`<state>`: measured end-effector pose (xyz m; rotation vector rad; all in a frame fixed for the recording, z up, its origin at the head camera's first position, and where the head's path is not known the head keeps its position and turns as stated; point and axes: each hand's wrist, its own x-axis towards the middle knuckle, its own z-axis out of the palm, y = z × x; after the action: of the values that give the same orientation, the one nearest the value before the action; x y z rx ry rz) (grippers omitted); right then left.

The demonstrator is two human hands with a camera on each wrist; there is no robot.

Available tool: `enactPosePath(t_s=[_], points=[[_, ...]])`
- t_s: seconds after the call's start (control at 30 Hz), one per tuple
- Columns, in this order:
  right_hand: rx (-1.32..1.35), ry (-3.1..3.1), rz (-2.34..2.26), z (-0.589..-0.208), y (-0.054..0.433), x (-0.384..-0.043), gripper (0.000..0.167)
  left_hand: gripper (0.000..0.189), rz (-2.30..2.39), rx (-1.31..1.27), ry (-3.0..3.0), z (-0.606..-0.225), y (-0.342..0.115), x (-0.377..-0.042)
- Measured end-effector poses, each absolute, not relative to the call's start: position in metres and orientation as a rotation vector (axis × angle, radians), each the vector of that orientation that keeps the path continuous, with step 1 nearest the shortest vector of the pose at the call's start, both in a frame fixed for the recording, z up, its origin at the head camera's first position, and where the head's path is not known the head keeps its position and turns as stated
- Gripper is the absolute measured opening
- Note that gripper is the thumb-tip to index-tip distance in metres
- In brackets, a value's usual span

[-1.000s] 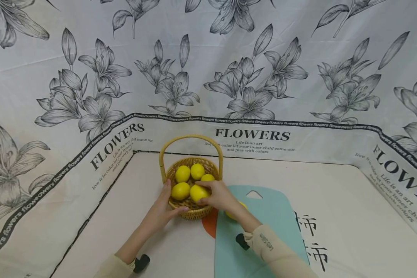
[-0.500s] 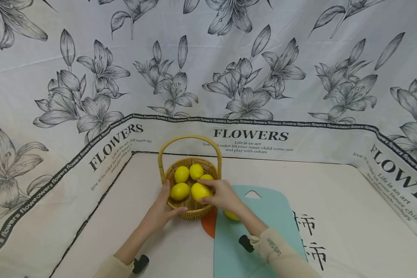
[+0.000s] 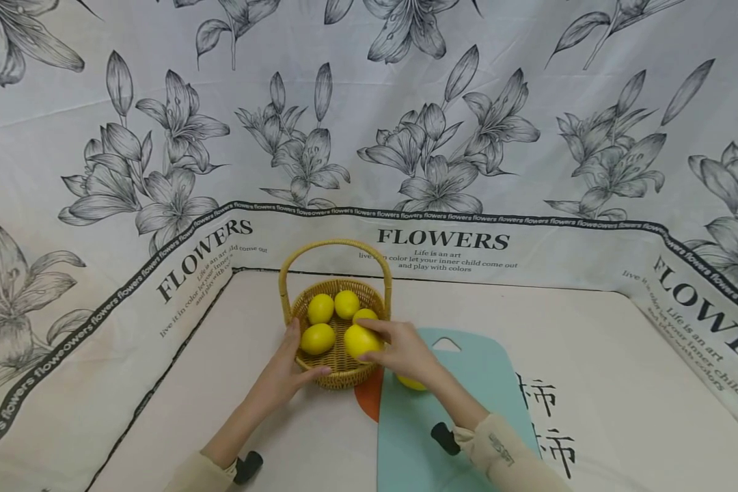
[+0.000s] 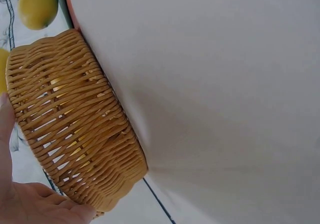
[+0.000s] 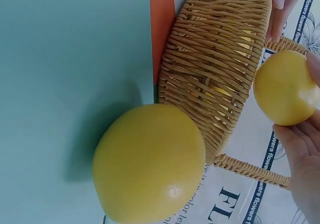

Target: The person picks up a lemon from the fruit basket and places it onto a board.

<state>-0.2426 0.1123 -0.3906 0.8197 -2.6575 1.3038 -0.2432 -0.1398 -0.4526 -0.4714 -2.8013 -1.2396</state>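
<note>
A wicker basket [image 3: 338,379] with a tall arched handle holds several yellow lemons [image 3: 318,339]. My left hand [image 3: 292,362] grips the basket's left front side, thumb along the front near the rim; its spread hold shows against the woven wall in the left wrist view. Over the right part of the basket, my right hand [image 3: 400,348] pinches a lemon [image 3: 361,343] between thumb and fingers. In the right wrist view this lemon [image 5: 285,87] appears just above the rim level. Another lemon [image 5: 150,164] rests on the light teal cutting board, partly hidden by my right wrist in the head view.
The teal cutting board [image 3: 492,369] lies right of the basket, under my right forearm. An orange printed patch [image 3: 367,398] shows between them on the white table. Black printed characters [image 3: 553,447] are farther right. A flower-print cloth [image 3: 443,171] rises behind and along the sides.
My right hand has shifted slightly to the right with the lemon, toward the basket's right rim. The left hand and basket have stayed in place.
</note>
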Motion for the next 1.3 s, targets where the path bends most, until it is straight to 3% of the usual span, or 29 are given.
enactPosePath(t_s=[0.6,1.3], points=[[0.838,-2.579,1.376,-0.387,0.141,-0.226,0.057,0.113,-1.236,-0.465,-2.822,-0.451,-0.142,-0.242],[0.670,-2.564,1.406,-0.392,0.183,-0.206,0.060,0.113,-1.232,-0.471,-2.827,-0.451,-0.141,-0.243]])
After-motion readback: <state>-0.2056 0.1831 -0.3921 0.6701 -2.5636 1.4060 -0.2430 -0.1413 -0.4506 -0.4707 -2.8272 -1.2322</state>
